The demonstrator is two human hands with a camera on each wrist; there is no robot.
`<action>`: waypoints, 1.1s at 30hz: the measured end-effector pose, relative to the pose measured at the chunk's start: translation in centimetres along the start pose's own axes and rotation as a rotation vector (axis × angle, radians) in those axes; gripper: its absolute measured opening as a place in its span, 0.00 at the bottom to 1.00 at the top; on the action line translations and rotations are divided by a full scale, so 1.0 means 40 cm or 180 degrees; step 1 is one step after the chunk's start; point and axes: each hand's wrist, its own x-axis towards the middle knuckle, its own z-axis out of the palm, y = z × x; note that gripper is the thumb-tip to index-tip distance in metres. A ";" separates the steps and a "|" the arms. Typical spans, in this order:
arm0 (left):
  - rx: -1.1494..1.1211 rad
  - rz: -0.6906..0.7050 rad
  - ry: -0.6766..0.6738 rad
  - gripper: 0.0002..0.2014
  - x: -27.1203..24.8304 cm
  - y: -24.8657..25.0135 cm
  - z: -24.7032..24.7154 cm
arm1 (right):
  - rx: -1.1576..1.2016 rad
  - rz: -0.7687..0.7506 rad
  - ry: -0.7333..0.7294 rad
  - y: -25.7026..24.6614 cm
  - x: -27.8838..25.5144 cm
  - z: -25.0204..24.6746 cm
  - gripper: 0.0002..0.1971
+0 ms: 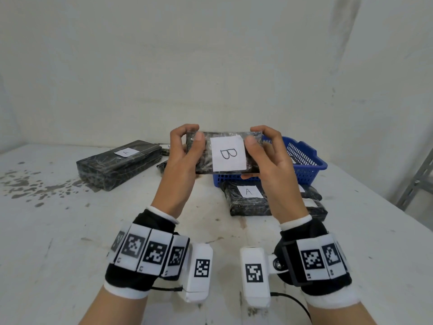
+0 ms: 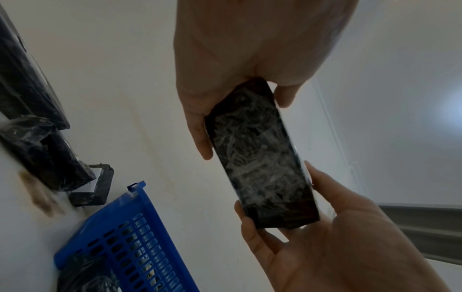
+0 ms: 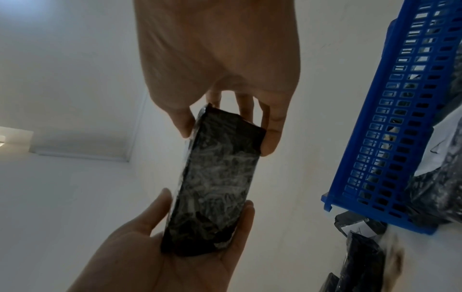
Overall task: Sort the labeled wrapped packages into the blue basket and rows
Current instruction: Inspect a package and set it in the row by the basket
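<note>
White walls rise behind a white, stained table point(image 1: 70, 242) that fills the lower half of the head view. Above its middle, both hands hold up a small black package wrapped in crinkled clear film point(image 1: 225, 153), its white paper label marked B point(image 1: 229, 153) facing the camera. The left hand point(image 1: 180, 158) grips the package's left end, thumb on the front face and fingers curled behind; the right hand point(image 1: 269, 160) grips the right end the same way, thumb beside the label. From the left wrist view the package point(image 2: 260, 160) is clear of the table, pinched at both ends.

A blue slotted plastic basket point(image 1: 302, 160) sits on the table just behind the right hand, right of centre, with something wrapped and dark inside it. In front of the basket lies a black wrapped package labelled A point(image 1: 248, 198), with more dark packages just to its right, partly hidden by the right wrist. At centre left lies a long black wrapped block with an A label point(image 1: 117, 165).
</note>
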 end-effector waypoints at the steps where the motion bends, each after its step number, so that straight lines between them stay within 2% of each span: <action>1: 0.0001 0.0004 -0.0038 0.06 0.001 -0.003 0.001 | 0.0001 -0.0010 0.0027 0.000 0.000 0.001 0.10; 4: -0.0036 -0.0059 -0.0088 0.07 0.001 -0.010 0.003 | 0.0074 0.0012 0.0111 0.001 -0.003 0.005 0.11; 7: -0.0107 -0.0139 -0.0101 0.14 0.000 -0.011 0.002 | 0.0090 -0.0044 0.0135 0.000 -0.006 0.008 0.13; 10: -0.0088 -0.0151 -0.0082 0.21 -0.006 -0.002 0.002 | 0.0138 -0.0089 0.0193 -0.004 -0.009 0.008 0.24; 14: -0.0106 -0.0090 0.0049 0.20 -0.004 0.000 0.005 | 0.0102 0.0038 0.0372 -0.004 -0.007 0.007 0.35; 17: -0.0137 -0.0060 0.0127 0.21 -0.002 -0.003 0.006 | 0.0167 0.0151 0.0211 -0.003 -0.003 0.006 0.31; 20: -0.0049 -0.0059 0.0021 0.23 -0.001 -0.010 0.005 | -0.0033 0.0022 -0.0001 -0.001 -0.008 0.014 0.24; 22: 0.0165 -0.0019 -0.0002 0.29 0.003 -0.017 -0.002 | -0.0180 -0.0121 -0.0073 0.003 -0.009 0.013 0.26; 24: 0.0362 0.0067 -0.0092 0.31 0.003 -0.019 -0.006 | -0.0271 -0.0229 -0.0164 -0.004 -0.010 0.010 0.28; 27: 0.0598 0.0241 -0.0271 0.30 0.000 -0.016 -0.007 | -0.0194 -0.0136 -0.0253 -0.007 -0.008 0.010 0.28; 30: 0.0746 0.0265 -0.0359 0.31 0.003 -0.018 -0.008 | -0.0116 0.0013 -0.0286 -0.005 -0.006 0.012 0.33; 33: 0.0919 0.0159 -0.0263 0.35 0.002 -0.019 -0.008 | -0.0110 -0.0014 -0.0410 -0.008 -0.011 0.012 0.29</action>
